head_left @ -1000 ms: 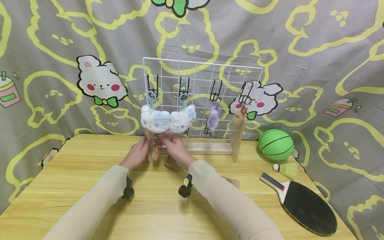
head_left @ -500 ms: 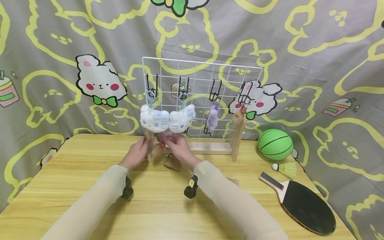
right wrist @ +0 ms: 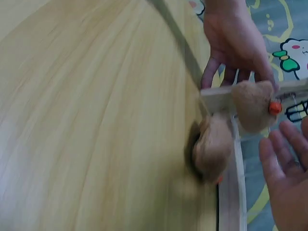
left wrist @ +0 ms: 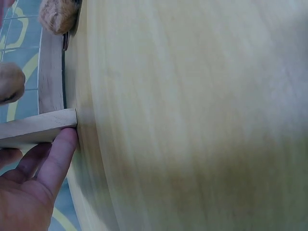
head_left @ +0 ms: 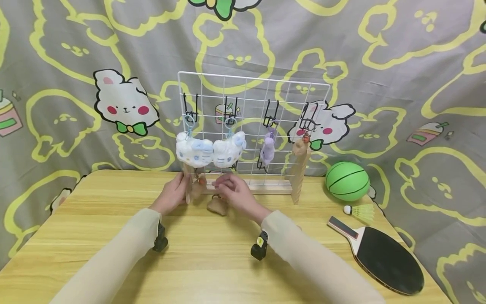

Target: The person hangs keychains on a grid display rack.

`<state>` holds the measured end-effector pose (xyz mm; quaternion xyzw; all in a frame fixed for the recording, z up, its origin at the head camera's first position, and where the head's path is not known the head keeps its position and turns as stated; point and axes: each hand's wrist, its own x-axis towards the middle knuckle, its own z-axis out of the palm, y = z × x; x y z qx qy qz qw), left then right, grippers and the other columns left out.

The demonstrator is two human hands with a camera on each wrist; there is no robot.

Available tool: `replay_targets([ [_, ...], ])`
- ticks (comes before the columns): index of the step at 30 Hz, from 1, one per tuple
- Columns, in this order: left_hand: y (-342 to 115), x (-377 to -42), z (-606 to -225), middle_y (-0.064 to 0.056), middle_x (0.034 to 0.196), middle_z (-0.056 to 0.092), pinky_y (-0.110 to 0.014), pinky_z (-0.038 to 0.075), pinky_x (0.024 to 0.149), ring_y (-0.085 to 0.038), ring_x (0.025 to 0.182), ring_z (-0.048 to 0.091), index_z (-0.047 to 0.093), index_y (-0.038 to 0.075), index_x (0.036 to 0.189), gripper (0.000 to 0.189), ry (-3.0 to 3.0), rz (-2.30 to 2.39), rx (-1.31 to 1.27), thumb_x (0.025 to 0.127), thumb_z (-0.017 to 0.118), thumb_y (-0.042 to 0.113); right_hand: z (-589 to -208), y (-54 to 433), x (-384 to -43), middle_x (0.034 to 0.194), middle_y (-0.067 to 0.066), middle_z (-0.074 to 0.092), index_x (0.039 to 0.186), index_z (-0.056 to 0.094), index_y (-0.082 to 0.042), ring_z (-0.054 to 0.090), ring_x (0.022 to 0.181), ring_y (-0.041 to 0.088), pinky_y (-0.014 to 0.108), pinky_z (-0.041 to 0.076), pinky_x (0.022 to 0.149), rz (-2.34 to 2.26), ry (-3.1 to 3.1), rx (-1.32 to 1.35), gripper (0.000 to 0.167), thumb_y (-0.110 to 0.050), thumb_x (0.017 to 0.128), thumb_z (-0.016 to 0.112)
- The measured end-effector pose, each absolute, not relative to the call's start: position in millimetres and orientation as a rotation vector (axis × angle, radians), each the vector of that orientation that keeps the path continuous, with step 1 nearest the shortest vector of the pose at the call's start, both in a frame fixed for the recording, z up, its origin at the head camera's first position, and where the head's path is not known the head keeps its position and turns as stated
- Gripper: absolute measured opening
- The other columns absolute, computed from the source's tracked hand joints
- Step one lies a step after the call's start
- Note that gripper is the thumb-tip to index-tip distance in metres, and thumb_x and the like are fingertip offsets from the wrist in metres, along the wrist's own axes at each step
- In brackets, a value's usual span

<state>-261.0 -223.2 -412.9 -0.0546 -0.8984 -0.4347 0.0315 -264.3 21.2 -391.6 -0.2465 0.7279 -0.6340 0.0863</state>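
A white wire grid rack [head_left: 258, 79] on wooden feet stands at the back of the table. My left hand [head_left: 174, 195] rests with its fingers against the outer side of the left wooden foot [left wrist: 43, 126]. Just inside that foot hangs a brown plush keychain [head_left: 198, 185], blurred, with a red-orange bead; its upper attachment is partly hidden behind a white plush. To its right, my right hand [head_left: 238, 192] is apart from it, fingers loosely bent and holding nothing; the right wrist view shows the fingers [right wrist: 274, 163] spread. Below lies another brown plush keychain [head_left: 217, 205] on the table.
Two white-and-blue cat plushes [head_left: 194, 152], a purple plush [head_left: 268, 150] and a brown plush [head_left: 301, 147] hang from the upper black hooks. At right lie a green ball [head_left: 347, 181], a yellow shuttlecock [head_left: 360, 212] and a black table tennis bat [head_left: 389, 259].
My right hand has let go of the brown plush keychain under the white plushes and drawn back to the right. The keychain swings on the rack. My left hand stays at the foot.
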Motion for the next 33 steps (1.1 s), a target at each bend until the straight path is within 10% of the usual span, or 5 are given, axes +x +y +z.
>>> replay_targets([
  [13,-229.7,-257.8,-416.7,-0.035,0.154,0.047,-0.052,0.062,0.098,-0.05,0.134,0.057,0.032,0.003,0.157,0.068,-2.8,-1.439,-0.11,0.113,0.017,0.052,-410.2,30.2,-269.7,0.115,0.023,0.072,0.122,0.063,0.007,0.069,0.098,0.03,0.029,0.059,0.08,-1.406,2.543,-0.524,0.026,-0.012,0.104,0.061],
  [33,-223.6,-264.0,-414.1,-0.035,0.152,0.049,-0.052,0.062,0.1,-0.049,0.133,0.059,0.03,0.004,0.16,0.07,-2.792,-1.482,-0.133,0.113,0.018,0.055,-405.9,-8.1,-272.6,0.096,0.014,0.076,0.078,0.068,-0.009,0.071,0.082,0.028,0.039,0.059,0.059,-0.688,2.984,-0.39,0.045,-0.049,0.098,0.065],
])
